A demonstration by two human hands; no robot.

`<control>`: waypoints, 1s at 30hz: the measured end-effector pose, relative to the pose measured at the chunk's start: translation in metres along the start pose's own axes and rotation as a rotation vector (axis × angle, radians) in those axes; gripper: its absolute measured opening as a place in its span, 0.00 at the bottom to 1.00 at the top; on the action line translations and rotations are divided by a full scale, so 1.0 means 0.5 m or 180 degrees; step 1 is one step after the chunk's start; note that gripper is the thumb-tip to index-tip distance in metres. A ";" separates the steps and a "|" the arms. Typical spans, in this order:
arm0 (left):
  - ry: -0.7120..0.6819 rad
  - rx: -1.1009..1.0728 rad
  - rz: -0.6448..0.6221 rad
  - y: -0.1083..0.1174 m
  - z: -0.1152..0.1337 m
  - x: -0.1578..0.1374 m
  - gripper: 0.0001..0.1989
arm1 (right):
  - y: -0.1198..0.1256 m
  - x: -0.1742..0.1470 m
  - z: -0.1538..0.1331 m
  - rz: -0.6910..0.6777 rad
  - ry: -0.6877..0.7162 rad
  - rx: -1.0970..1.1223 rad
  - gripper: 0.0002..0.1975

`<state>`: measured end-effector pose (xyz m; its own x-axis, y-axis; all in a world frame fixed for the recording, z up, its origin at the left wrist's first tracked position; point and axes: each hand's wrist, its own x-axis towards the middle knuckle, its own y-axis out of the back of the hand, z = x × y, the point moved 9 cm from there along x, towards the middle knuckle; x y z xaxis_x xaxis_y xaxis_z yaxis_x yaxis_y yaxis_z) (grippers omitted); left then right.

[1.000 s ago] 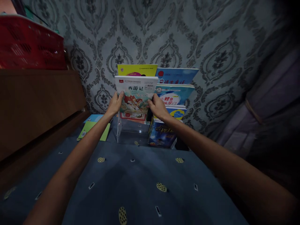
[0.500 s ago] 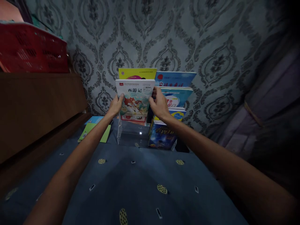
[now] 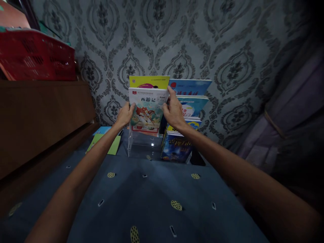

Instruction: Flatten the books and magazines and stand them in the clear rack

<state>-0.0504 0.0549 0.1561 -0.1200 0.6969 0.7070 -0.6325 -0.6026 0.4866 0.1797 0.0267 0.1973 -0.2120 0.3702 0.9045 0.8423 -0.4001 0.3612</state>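
Observation:
A white-topped picture book (image 3: 147,109) with black Chinese characters stands upright between my two hands. My left hand (image 3: 125,114) grips its left edge, thumb in front and the other fingers mostly hidden. On the right edge, my right hand (image 3: 174,109) holds it with the thumb on the cover and a finger up by the top corner. The book is at a clear acrylic stand (image 3: 144,141), in front of a taller yellow book (image 3: 149,81). To the right, a blue book (image 3: 189,86), a teal book (image 3: 196,103) and a dark blue book (image 3: 176,148) stand in stepped rows.
Green and light blue booklets (image 3: 115,145) lie left of the stand on a dark blue patterned cloth (image 3: 157,195). A red basket (image 3: 37,55) sits on a brown wooden cabinet (image 3: 45,125). Patterned wallpaper rises behind, and a tied curtain (image 3: 275,125) hangs right.
The white-topped book has shifted slightly right between my hands. My right hand's finger has moved up toward the top corner. The whole view has moved a little.

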 end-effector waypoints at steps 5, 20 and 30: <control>0.0001 0.0076 -0.0064 -0.006 -0.001 0.001 0.21 | -0.005 -0.002 -0.001 0.0034 0.0075 -0.0153 0.31; 0.0231 -0.0083 -0.0045 -0.011 -0.026 0.004 0.22 | -0.013 0.018 -0.005 0.0097 0.0119 -0.0239 0.26; 0.0147 0.0254 -0.0136 -0.018 -0.025 0.002 0.23 | -0.014 0.000 -0.004 0.0053 0.0108 -0.0239 0.27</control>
<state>-0.0543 0.0658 0.1462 -0.1307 0.7387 0.6612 -0.5751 -0.5998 0.5564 0.1730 0.0279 0.1951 -0.2159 0.3348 0.9172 0.8066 -0.4683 0.3608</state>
